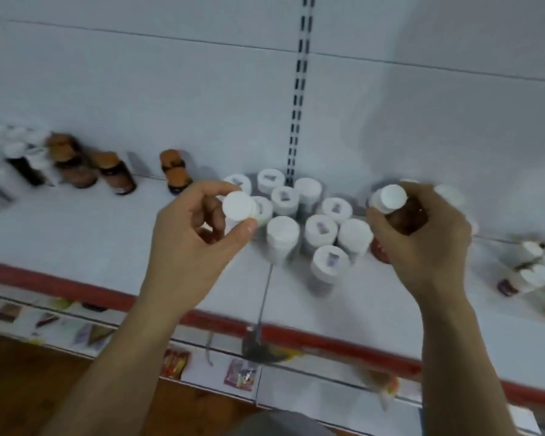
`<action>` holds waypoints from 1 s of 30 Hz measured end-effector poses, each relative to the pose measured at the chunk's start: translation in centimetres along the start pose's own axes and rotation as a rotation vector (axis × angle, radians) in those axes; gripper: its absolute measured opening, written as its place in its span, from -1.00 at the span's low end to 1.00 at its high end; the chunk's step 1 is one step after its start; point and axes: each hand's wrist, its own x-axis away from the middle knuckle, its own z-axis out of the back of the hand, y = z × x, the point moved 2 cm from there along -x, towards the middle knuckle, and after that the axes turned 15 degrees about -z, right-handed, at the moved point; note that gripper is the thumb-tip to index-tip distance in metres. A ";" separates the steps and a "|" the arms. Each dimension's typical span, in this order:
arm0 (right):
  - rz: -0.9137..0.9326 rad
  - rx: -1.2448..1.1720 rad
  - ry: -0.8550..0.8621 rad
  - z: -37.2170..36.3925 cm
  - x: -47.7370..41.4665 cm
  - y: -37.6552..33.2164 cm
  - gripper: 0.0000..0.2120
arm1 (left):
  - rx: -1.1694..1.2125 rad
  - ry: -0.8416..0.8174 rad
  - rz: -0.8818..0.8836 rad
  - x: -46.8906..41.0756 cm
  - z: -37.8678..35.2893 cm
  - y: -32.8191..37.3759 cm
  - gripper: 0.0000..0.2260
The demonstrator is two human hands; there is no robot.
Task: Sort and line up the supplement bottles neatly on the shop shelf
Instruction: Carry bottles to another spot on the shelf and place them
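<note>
Left hand (186,237): fingers closed on a white-capped bottle (238,205) at the cap, at 9 o'clock of the cluster (323,229) standing on the shelf (92,243). Right hand (422,247): fingers wrapped round a brown bottle (390,198), at 3 o'clock. I judge them light, rigid and smooth, best gripped by the body.

Left of the slotted upright (299,99), the left hand (195,234) hides all but the cap of its white-capped bottle (238,206). Right of the upright, the right hand (428,240) wraps its fingers (428,196) over most of the brown bottle (390,198). The stickers on the bottle cluster (321,228) below the upright are too blurred to read. Far left, the orange-capped bottles (114,174) smear together. Far right, the edge bottles (535,272) are blurred too, and cut off by the frame.
</note>
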 end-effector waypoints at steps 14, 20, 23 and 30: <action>0.389 -0.190 -0.724 -35.1 21.2 -25.3 -0.79 | -0.493 0.567 0.210 14.7 40.9 -6.8 -0.69; 0.533 -0.215 -1.093 -47.4 29.9 -33.7 -0.84 | -0.673 0.741 0.348 20.6 52.2 -10.1 -0.71; 0.627 -0.186 -1.188 -54.5 32.9 -37.5 -0.82 | -0.770 0.754 0.408 22.0 57.9 -12.8 -0.69; 0.806 0.010 -1.346 -73.0 39.4 -48.6 -0.73 | -0.832 0.849 0.473 20.5 73.6 -21.7 -0.72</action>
